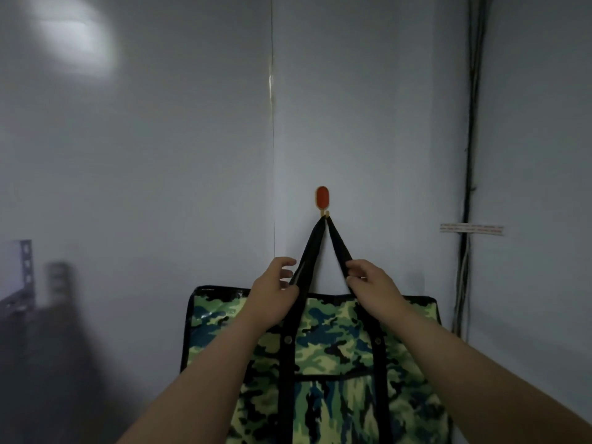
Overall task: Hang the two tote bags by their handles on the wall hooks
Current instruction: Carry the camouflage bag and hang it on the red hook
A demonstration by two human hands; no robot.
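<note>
A green camouflage tote bag (323, 354) with black trim hangs flat against the grey wall. Its black handles (320, 241) run up to a point over the small hook under an orange oval wall mount (322, 197). My left hand (275, 290) is on the left strap, thumb pressed to it and fingers spread loosely. My right hand (371, 280) pinches the right strap just above the bag's top edge. Only one bag and one hook are in view.
A vertical wall seam (272, 149) runs left of the hook. Dark cables (471, 155) run down the wall at the right, with a taped label (471, 229) across them. A metal shelf frame (25, 267) stands at the far left.
</note>
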